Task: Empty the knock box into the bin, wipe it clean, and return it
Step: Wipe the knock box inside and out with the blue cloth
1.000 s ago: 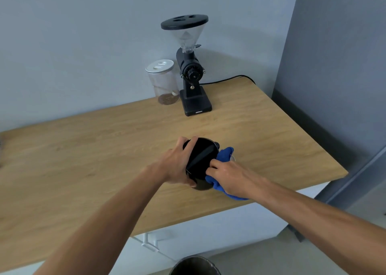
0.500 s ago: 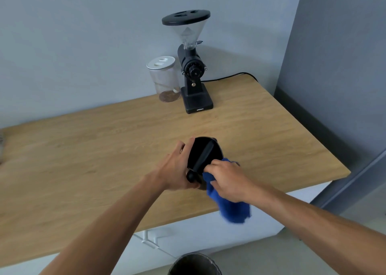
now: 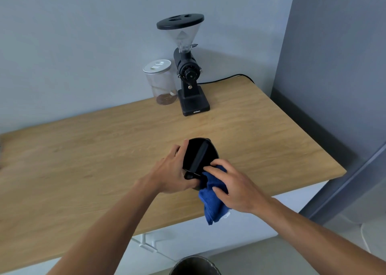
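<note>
Wiping is the step in hand, by the look of it: the left hand (image 3: pixel 173 174) has its grip clenched around the side of the knock box (image 3: pixel 198 157), tilting the mouth toward the camera, while the right hand (image 3: pixel 234 188) grasps a blue cloth (image 3: pixel 213 203) and presses it against the lower rim. To do this well, the left hand should hold the box firm and turn it bit by bit so the cloth can travel round the whole inner wall and under the bar, not just the near edge; the loose tail of cloth hanging past the tabletop (image 3: pixel 83 170) edge wants gathering in.

The knock box sits at centre frame, held just above the tabletop near its front edge. It is black and round, with a dark bar running across its open mouth. Its inside reads uniformly dark, so whether any grounds remain cannot be told. A dark bin (image 3: pixel 194 266) rim shows at the bottom edge of the frame, below the tabletop.
</note>
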